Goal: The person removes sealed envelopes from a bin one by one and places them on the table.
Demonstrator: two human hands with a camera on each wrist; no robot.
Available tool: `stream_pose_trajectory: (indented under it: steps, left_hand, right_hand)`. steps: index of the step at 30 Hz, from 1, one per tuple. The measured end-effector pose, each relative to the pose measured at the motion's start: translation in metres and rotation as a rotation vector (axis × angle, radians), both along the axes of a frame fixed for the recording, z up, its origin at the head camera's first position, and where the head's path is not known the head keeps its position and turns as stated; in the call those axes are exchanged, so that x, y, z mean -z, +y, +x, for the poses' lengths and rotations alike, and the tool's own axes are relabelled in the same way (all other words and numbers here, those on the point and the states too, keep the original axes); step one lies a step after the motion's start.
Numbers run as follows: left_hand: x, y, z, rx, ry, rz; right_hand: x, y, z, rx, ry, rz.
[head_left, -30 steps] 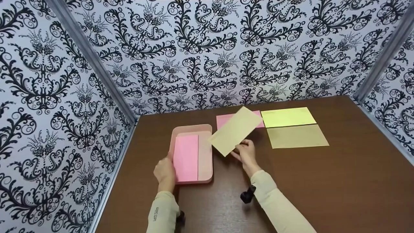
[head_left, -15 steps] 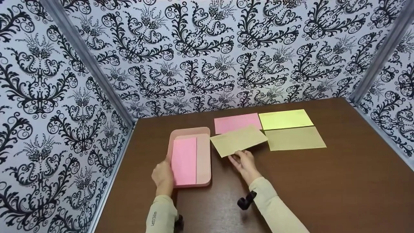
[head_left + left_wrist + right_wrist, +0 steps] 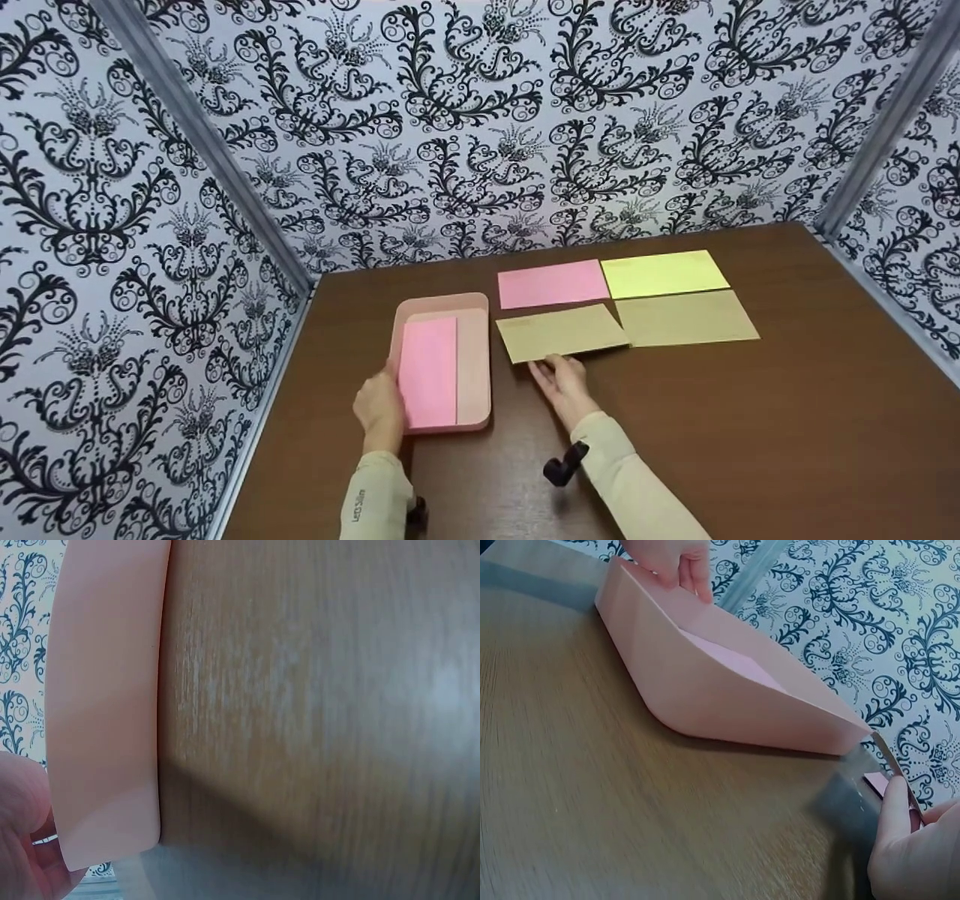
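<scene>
one tan sheet pinched, one tray gripped

from my end, the black-and-white patterned wall rises beyond both sets of fingers, and the brown table spreads underneath them. the pale pink tray sits between the hands, just right of the left fingers and left of the right ones.

ahead and to the right of the right fingers, i see a flat tan sheet, with a yellow sheet beyond it. the pinched tan sheet reaches away from the right fingertips, tilted; i can't tell whether its far edge touches the table. straight past it lies a pink sheet. a brighter pink sheet lies lengthwise inside the tray, right beside the left fingers.

the left hand has its fingers curled over the tray's left wall, gripping it. the right hand is closed to a pinch, thumb and fingers together on the sheet's near edge. smallest, a black mount hangs at the wrist behind the right fingers.
</scene>
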State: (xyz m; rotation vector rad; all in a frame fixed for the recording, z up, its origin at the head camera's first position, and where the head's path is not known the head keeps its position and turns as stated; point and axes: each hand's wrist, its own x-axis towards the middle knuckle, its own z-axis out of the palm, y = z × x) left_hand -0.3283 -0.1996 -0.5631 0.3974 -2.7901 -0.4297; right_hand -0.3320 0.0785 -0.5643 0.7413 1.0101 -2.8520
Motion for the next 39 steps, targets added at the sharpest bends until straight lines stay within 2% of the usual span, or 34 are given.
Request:
stream_pose_trajectory:
  steps: [11, 17, 22, 27, 29, 31, 33, 36, 39]
  left_hand:
    - [-0.003, 0.002, -0.004, 0.007, -0.004, -0.002]
    - [-0.003, 0.003, -0.005, 0.002, 0.005, -0.003]
    - [-0.001, 0.002, -0.003, 0.018, 0.012, 0.008]
    - [0.000, -0.002, 0.002, 0.015, 0.015, 0.020]
    - [-0.001, -0.003, 0.003, 0.013, 0.012, 0.022]
    - [-0.001, -0.004, 0.003, 0.018, 0.008, 0.022]
    - [-0.002, -0.004, 0.002, 0.026, 0.000, 0.023]
    - [-0.003, -0.004, 0.001, 0.028, -0.018, 0.031]
    - [-0.003, -0.003, 0.001, 0.022, -0.037, 0.035]
  right_hand:
    - [-0.008, -0.009, -0.011, 0.017, -0.039, -0.095]
    - [-0.010, -0.014, -0.008, -0.003, -0.065, -0.093]
    - [-0.011, -0.015, 0.000, -0.073, -0.077, -0.060]
    - [-0.013, -0.016, 0.010, -0.218, -0.077, -0.069]
    - [-0.014, -0.015, 0.011, -0.279, -0.061, -0.021]
    - [-0.014, -0.014, 0.009, -0.330, -0.023, 0.114]
    - [-0.014, -0.012, 0.006, -0.371, 0.051, 0.343]
    - [-0.014, -0.007, 0.001, -0.401, 0.205, 0.817]
    - [-0.014, -0.002, -0.004, -0.384, 0.328, 1.276]
